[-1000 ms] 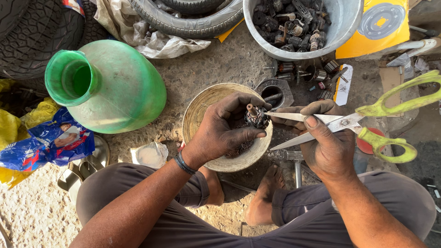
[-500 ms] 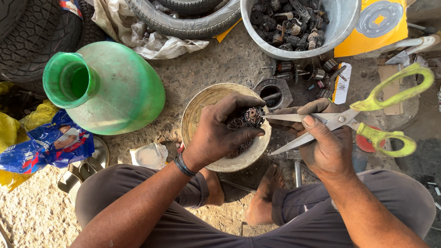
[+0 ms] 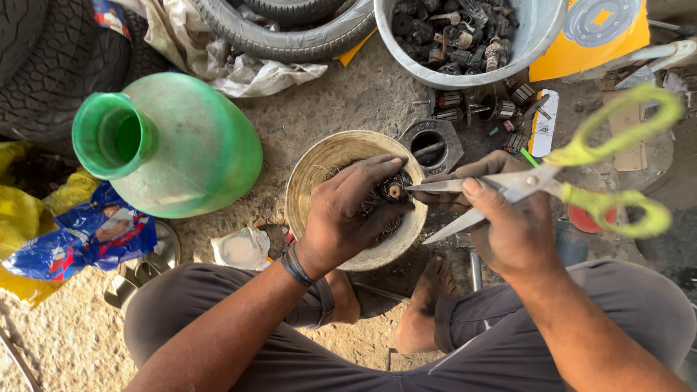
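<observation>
A seated person's two bare forearms reach up from crossed legs. The left hand, a dark band at its wrist, curls palm-down with fingers closed toward 1 o'clock in a firm grip. The right hand sits at 3 o'clock of it, just beside, thumb pressed forward and fingers wrapped under, knuckles up. One bare foot shows between the knees.

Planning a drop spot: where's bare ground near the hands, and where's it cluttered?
Bare concrete runs between the green jug, the tyre and the round bowl. Gravel at lower left is open too. Crowded: scattered motor parts below the metal tub, right of the scissors.
</observation>
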